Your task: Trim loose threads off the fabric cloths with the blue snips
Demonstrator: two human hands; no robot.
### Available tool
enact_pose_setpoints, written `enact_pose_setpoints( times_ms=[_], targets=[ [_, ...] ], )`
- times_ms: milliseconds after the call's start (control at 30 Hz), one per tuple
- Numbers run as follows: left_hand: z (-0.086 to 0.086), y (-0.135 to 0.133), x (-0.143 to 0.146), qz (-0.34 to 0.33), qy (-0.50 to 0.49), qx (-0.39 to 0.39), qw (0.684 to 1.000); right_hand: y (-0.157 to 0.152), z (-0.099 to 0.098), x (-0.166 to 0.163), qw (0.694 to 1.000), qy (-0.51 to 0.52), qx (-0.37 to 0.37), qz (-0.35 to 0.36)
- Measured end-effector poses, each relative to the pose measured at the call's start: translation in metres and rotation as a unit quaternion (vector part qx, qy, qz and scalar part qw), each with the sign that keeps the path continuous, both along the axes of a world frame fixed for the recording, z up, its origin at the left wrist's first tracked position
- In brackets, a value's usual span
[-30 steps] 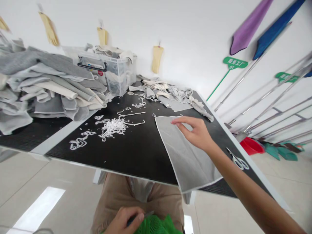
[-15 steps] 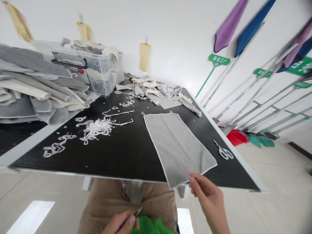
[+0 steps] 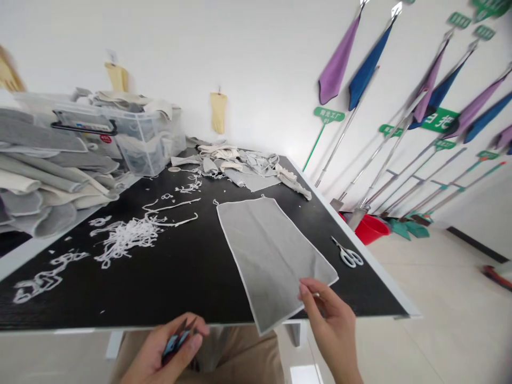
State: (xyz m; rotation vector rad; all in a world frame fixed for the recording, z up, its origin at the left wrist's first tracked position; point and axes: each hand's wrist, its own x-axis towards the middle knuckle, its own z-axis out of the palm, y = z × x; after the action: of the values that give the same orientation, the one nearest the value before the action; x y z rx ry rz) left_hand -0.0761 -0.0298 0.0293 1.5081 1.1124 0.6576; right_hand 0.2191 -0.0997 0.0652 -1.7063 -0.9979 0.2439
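A grey cloth (image 3: 272,250) with white stitched edging and small loops at its far corners lies flat on the black table, its near corner hanging slightly over the front edge. My right hand (image 3: 332,320) pinches the cloth's near edge between thumb and fingers. Just left of it, above the table's front edge, my left hand (image 3: 160,354) is closed around a small pair of thread snips (image 3: 176,341) with blue handles, blades pointing up and right. White-handled scissors (image 3: 348,255) rest on the table to the right of the cloth.
White thread scraps (image 3: 130,234) lie in a heap left of the cloth. Crumpled grey and cream cloths (image 3: 244,165) are at the back. A clear plastic bin (image 3: 148,146) and stacked grey cloths (image 3: 52,181) stand at the left. A red bucket (image 3: 370,230) is beyond the right edge.
My left hand has risen from my lap to the table's front edge with the snips. My right hand stays at the cloth's near edge. The view has shifted right and up.
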Motion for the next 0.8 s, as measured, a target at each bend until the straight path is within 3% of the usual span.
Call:
enact_pose_setpoints(
  times_ms=[167,267,367,433,600,800],
  targets=[
    [0.055,0.068,0.031,0.001,0.018,0.135,0.991,0.084,0.029,0.01,0.979,-0.107,-0.005,0.171],
    [0.065,0.123,0.065,-0.009,0.032,0.198,0.98,0.142,0.029,0.016,0.966,-0.148,-0.019,0.213],
    [0.051,0.165,0.099,-0.034,0.065,0.218,0.973,0.198,0.025,0.018,0.96,-0.172,-0.021,0.221],
    [0.034,0.179,0.113,-0.039,0.071,0.223,0.971,0.234,0.023,0.014,0.959,-0.174,-0.026,0.222],
    [0.0,0.183,0.113,-0.068,0.04,0.213,0.974,0.322,0.015,-0.005,0.953,-0.174,-0.065,0.238],
    [-0.006,0.191,0.105,-0.085,-0.008,0.175,0.981,0.403,-0.016,-0.026,0.923,-0.2,-0.151,0.292]
  ],
)
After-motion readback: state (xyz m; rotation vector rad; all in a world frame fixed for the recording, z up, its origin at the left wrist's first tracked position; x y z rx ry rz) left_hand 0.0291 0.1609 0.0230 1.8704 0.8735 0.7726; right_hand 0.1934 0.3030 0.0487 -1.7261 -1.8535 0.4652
